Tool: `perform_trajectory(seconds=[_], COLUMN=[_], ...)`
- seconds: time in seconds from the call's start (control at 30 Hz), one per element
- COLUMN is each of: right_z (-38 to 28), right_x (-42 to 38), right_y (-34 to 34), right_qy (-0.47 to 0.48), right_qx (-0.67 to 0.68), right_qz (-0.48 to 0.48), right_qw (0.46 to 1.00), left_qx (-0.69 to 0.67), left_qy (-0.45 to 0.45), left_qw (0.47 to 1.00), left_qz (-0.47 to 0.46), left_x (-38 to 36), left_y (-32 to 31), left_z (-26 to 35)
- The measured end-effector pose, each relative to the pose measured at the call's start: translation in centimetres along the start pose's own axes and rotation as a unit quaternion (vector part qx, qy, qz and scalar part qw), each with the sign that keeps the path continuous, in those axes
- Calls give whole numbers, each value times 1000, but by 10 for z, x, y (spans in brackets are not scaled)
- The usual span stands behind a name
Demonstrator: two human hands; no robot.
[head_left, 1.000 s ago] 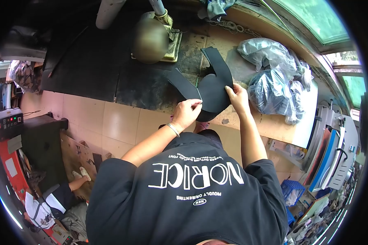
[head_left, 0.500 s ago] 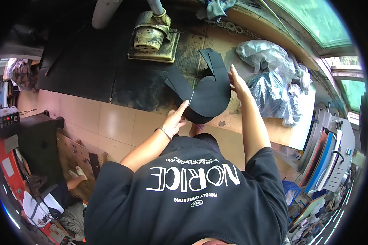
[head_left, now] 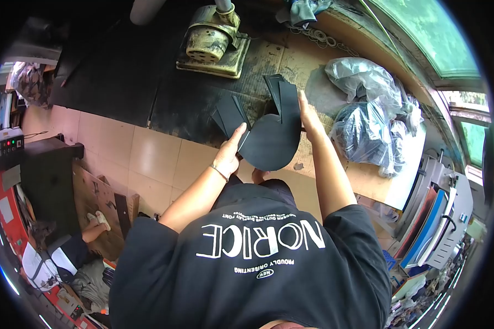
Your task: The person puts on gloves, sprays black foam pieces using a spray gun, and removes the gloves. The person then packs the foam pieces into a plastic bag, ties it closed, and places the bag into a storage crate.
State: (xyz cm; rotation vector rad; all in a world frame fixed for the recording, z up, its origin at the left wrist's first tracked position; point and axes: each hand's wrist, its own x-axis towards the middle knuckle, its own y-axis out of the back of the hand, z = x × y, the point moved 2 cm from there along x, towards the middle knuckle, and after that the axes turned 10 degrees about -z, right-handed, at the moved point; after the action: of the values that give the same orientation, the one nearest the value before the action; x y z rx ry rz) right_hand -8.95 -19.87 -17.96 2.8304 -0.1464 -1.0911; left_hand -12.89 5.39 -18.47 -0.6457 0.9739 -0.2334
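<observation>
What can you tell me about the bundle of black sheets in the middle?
The bundle of black sheets looks matte and thin, perhaps rubber or foam. The sheets are stacked, rounded at the near end, with strips fanned apart in two groups at the far end. In view, it overlaps the near edge of the table, between the left hand at its left side and the right hand at its right. Each grip is partly hidden.

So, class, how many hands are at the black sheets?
2: the left hand at the left side of the black sheets, the right hand at their right. Any underneath would be hidden.
</observation>
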Motion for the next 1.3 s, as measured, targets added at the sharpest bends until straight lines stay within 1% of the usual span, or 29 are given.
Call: perform_trajectory(seconds=[0.03, 0.13, 0.17, 0.2, 0.27, 0.33, 0.37, 0.43, 0.47, 0.5, 0.53, 0.6, 0.63, 0.67, 0.73, 0.8, 0.83, 0.93, 1.03, 1.07, 1.13, 1.2, 1.3], right_z=[-1, 16, 18, 20, 19, 20, 21, 40, 46, 48, 45, 32, 6, 12, 30, 42, 44, 59, 71, 75, 83, 87, 101], right_x=[-1, 20, 24, 29, 35, 29, 25, 11, 3, -3, -12, -36, -54, -57, -47, -47, -48, -45, -50, -51, -56, -63, -81], right_y=[4, 12, 13, 15, 15, 14, 12, 9, 9, 17, 16, 10, 3, 3, 9, 12, 14, 22, 25, 27, 30, 33, 41], right_qy=[-99, -144, -102, -107, -114, -62, -36, 26, 54, 103, 140, 211, 203, 189, 211, 137, 101, 101, 123, 133, 116, 117, 105], right_qx=[32, 10, -45, -55, -75, -38, -20, 54, 90, -32, -16, 20, 80, 151, 93, 171, 209, 304, 308, 309, 312, 320, 390], right_qz=[45, -15, -3, -7, -20, -53, -70, -167, -215, -209, -217, -232, -264, -294, -246, -207, -185, -206, -203, -203, -189, -168, -182], right_qw=[994, 989, 994, 993, 990, 996, 997, 984, 971, 972, 966, 949, 939, 925, 942, 954, 955, 925, 921, 920, 924, 925, 897], left_qx=[-2, 8, 16, 24, 37, 55, 38, 2, -14, -32, -50, -44, -37, -29, -30, -34, 23, 77, 108, 129, 166, 164, 204], left_qy=[5, 34, 48, 60, 35, 6, -2, -16, -22, -27, -32, -32, -37, -45, -48, -53, -57, -27, -15, -9, 11, -23, -75], left_qw=[1000, 999, 998, 997, 998, 998, 999, 1000, 1000, 999, 998, 998, 998, 998, 998, 998, 998, 997, 994, 991, 983, 982, 969], left_qz=[3, 22, 35, 49, 38, 30, 27, 24, 3, -16, -35, -32, -28, -26, -17, -19, -10, -7, -6, -30, -73, -95, -122], left_x=[-2, -6, -3, -1, -3, -11, -14, -15, -12, -8, -5, -3, -5, -7, -6, -3, -6, -12, -1, 4, 9, 15, 7], left_y=[-2, -1, 2, 3, 3, 3, 3, 5, 7, 11, 15, 21, 16, 11, 7, 4, -4, -29, -26, -23, -13, -13, -32], left_z=[0, -3, -3, -1, 2, 0, -1, -4, -7, -12, -17, -21, -17, -13, -10, -11, -6, 4, 1, 1, -1, -4, -8])
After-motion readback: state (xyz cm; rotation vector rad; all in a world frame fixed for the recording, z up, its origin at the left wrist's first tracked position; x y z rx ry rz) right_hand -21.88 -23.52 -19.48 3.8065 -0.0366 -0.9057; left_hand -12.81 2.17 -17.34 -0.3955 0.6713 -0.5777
